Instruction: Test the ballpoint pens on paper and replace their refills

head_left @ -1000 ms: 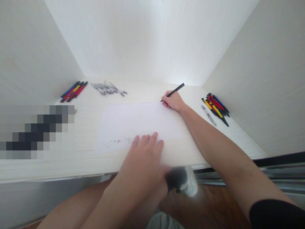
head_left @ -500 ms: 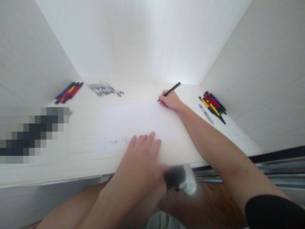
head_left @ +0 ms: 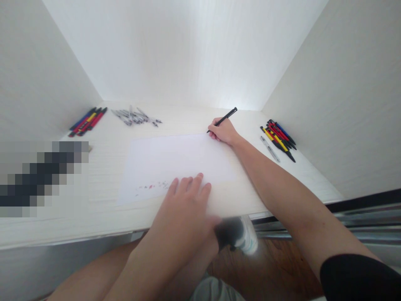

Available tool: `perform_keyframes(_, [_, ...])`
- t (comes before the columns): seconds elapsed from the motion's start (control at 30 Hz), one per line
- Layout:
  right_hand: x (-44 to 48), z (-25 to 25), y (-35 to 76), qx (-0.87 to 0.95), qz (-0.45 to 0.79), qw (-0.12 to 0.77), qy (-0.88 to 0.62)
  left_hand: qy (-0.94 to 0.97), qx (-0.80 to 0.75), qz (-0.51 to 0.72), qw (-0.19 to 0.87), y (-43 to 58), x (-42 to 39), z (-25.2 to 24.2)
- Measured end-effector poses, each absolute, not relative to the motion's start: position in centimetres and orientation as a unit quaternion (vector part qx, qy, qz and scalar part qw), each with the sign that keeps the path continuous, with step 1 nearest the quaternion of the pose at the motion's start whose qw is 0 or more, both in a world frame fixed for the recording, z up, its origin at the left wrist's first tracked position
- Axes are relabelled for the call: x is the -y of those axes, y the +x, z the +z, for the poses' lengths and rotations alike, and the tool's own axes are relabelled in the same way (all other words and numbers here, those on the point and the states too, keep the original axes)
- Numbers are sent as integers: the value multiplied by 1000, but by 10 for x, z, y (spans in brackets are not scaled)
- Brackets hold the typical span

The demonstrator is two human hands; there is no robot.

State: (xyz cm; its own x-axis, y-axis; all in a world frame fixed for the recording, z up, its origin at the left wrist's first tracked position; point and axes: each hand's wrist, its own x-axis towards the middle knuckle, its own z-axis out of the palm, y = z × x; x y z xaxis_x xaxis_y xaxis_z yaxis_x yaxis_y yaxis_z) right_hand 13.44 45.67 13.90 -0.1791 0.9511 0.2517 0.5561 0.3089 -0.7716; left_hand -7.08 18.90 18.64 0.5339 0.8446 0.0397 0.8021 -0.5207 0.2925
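A white sheet of paper (head_left: 169, 159) lies on the white desk (head_left: 103, 179), with small dark and red marks along its lower left part. My left hand (head_left: 188, 198) rests with fingers spread over the paper's near edge, holding nothing. At the far right corner of the sheet, my right hand (head_left: 222, 130) is closed around a black pen (head_left: 229, 113). The pen slants up to the right, and its tip points down at the paper's far edge; whether it touches cannot be made out.
Back left lie several red, blue and yellow pens (head_left: 87, 122) beside a pile of clear pens (head_left: 134, 116). Against the right wall sit more coloured pens (head_left: 278, 134) and one clear pen (head_left: 270, 149). A pixelated patch (head_left: 44, 179) hides the desk's left side.
The view has shifted very slightly. Both hands and the black pen keep practically the same places on the paper.
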Motion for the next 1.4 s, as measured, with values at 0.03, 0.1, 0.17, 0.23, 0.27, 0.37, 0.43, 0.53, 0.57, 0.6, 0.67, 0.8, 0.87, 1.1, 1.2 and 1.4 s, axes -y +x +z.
perform_keyframes(0.03, [-456,140,134,721,266,366,-524,868,-474,92,118,-71,-188,186])
perform_keyframes(0.1, [-454,141,133,722,263,362,-527,867,-476,96,113,-72,-187,186])
perform_keyframes(0.17, [-453,142,133,723,261,362,-528,866,-478,95,109,-72,-187,185])
perform_keyframes(0.23, [-453,143,133,722,258,364,-529,867,-479,91,109,-71,-188,184])
perform_keyframes(0.27, [-453,143,133,721,257,365,-531,867,-479,86,111,-70,-188,185])
perform_keyframes(0.37, [-453,143,132,720,259,362,-533,862,-488,60,120,-68,-189,187])
perform_keyframes(0.43, [-453,142,133,721,259,363,-531,859,-496,38,124,-67,-189,189])
perform_keyframes(0.53, [-454,141,133,721,259,367,-528,856,-501,23,124,-66,-189,190])
perform_keyframes(0.57, [-454,141,134,720,260,369,-528,856,-501,25,122,-67,-189,190])
perform_keyframes(0.6, [-454,141,134,717,260,371,-529,856,-502,28,120,-67,-189,190])
perform_keyframes(0.67, [-454,141,134,713,259,375,-533,857,-500,34,116,-68,-189,188])
perform_keyframes(0.8, [-451,143,133,712,251,372,-540,859,-497,39,111,-68,-190,185])
perform_keyframes(0.87, [-450,144,132,711,249,366,-547,859,-499,40,106,-67,-191,184])
perform_keyframes(1.1, [-450,146,132,710,252,364,-548,860,-497,40,109,-67,-190,185])
perform_keyframes(1.2, [-450,145,132,710,256,364,-546,862,-494,35,109,-68,-190,186])
perform_keyframes(1.4, [-452,144,133,706,262,360,-551,859,-499,34,111,-67,-191,186])
